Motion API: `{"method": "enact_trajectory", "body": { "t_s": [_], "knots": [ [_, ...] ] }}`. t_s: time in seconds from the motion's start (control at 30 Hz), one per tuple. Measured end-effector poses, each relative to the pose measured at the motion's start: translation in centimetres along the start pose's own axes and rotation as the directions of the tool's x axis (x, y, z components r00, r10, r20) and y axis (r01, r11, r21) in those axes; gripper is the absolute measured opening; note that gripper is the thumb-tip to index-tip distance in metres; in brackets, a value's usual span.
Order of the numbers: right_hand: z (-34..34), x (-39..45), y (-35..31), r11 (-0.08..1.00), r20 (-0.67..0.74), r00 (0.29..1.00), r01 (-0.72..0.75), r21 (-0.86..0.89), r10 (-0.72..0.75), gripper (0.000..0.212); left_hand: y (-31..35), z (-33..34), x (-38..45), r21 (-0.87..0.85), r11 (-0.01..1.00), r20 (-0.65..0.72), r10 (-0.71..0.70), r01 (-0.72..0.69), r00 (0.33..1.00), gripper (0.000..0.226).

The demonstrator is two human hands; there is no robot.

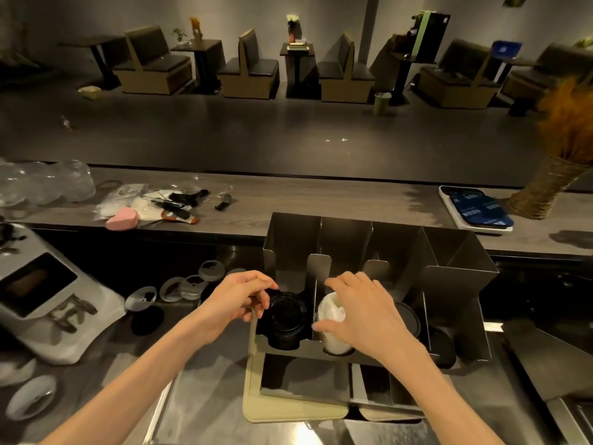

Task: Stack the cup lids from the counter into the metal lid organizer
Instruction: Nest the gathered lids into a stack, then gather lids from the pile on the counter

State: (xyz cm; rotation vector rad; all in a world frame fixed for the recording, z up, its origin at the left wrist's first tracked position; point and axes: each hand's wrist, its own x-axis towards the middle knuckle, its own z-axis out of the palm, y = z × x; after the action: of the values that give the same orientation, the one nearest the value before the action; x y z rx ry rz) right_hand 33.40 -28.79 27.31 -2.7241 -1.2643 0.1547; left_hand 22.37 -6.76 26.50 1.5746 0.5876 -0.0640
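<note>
The metal lid organizer [455,255] stands on the steel counter with several upright compartments. Its left compartment holds a stack of black lids [285,319]; the one beside it holds a stack of white lids [332,313]. More black lids [444,345] sit in the right compartments. My left hand [237,300] has its fingertips curled on the top of the black stack. My right hand [359,309] lies over the white stack, fingers spread and thumb against its side. Loose translucent lids [189,285] lie on the counter to the left, and a black lid [147,321] near them.
A grey machine [41,303] stands at the left edge, with two more lids [32,396] in front of it. The raised wooden bar [321,200] behind carries plastic cups, tools, a pink sponge [122,218], a tray [475,208] and a woven vase [545,187]. A beige mat [288,409] lies under the organizer.
</note>
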Motion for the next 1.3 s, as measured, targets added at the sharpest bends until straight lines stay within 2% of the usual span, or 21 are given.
{"method": "enact_trajectory", "body": {
  "t_s": [0.17, 0.27, 0.47, 0.63, 0.97, 1.1, 1.3],
  "knots": [
    [-1.4, 1.5, -5.1, 0.965, -0.096, 0.982, 0.176, 0.193, -0.160, 0.057, -1.2, -2.7, -1.0, 0.021, 1.000, -0.067, 0.014, -0.013, 0.998, 0.020],
    [-1.1, 3.0, -8.1, 0.942, -0.103, 0.967, 0.249, 0.225, -0.231, 0.053, -2.3, -4.9, -1.7, 0.020, 1.000, -0.127, 0.012, -0.009, 0.992, 0.021],
    [1.5, 6.5, -13.8, 0.904, -0.037, 0.938, 0.341, 0.259, -0.344, 0.053, -5.4, -10.3, -4.1, -0.019, 1.000, -0.274, -0.010, 0.005, 0.962, 0.021],
    [5.3, 9.3, -18.3, 0.887, 0.082, 0.913, 0.362, 0.287, -0.399, 0.051, -10.4, -15.1, -6.4, -0.075, 0.995, -0.380, -0.086, 0.062, 0.921, 0.017],
    [16.7, 13.5, -24.2, 0.911, 0.332, 0.881, 0.215, 0.353, -0.337, 0.063, -23.5, -21.2, -8.9, -0.135, 0.951, -0.481, -0.309, 0.278, 0.821, 0.012],
    [20.8, 15.7, -25.3, 0.929, 0.404, 0.884, 0.084, 0.361, -0.237, 0.064, -26.5, -22.5, -7.0, -0.006, 0.935, -0.495, -0.312, 0.356, 0.811, 0.014],
    [26.1, 19.3, -25.7, 0.927, 0.437, 0.890, -0.045, 0.373, -0.132, 0.050, -29.1, -24.5, -1.6, 0.292, 0.871, -0.406, -0.261, 0.395, 0.876, 0.015]
  ]
}}
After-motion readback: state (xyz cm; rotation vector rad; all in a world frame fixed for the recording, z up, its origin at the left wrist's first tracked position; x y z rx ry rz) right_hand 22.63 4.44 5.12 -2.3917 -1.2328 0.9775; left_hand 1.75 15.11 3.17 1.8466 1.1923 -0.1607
